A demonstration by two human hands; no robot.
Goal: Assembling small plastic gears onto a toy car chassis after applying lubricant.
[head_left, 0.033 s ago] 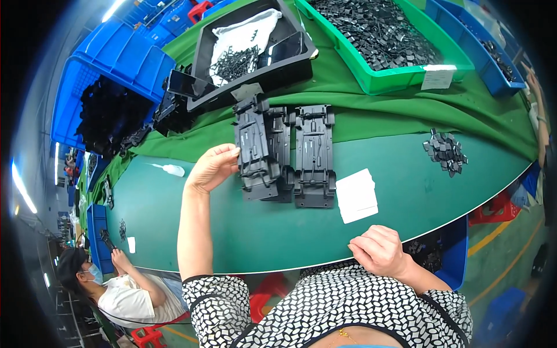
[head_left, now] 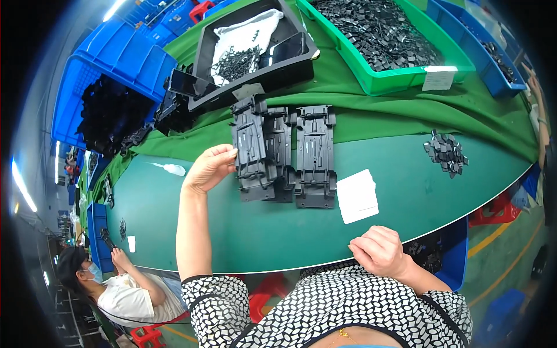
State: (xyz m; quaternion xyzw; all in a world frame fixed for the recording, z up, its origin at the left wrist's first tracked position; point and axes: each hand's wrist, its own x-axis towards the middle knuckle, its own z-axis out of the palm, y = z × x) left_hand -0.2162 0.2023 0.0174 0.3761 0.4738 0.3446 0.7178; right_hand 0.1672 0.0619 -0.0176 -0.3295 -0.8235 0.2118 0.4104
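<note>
My left hand grips the left edge of a black plastic chassis, pinched between thumb and fingers. This chassis is long and flat, with molded ribs and axle-like bars, and is slightly tilted. It partly covers a second black chassis behind it. A third chassis of the same kind lies just to the right. My right hand is closed in a fist by the table's near edge; whatever the fingers may enclose is hidden. Beyond that fist lies a white card-like sheet.
Small black pieces are heaped at right. Behind stand a black bin, a green tray and a blue bin; a blue crate of black parts is at left. A white-capped bottle lies nearby. A masked co-worker sits left.
My left hand and the held chassis have shifted slightly to the left, baring a little more of the chassis behind. My right hand stays in place.
</note>
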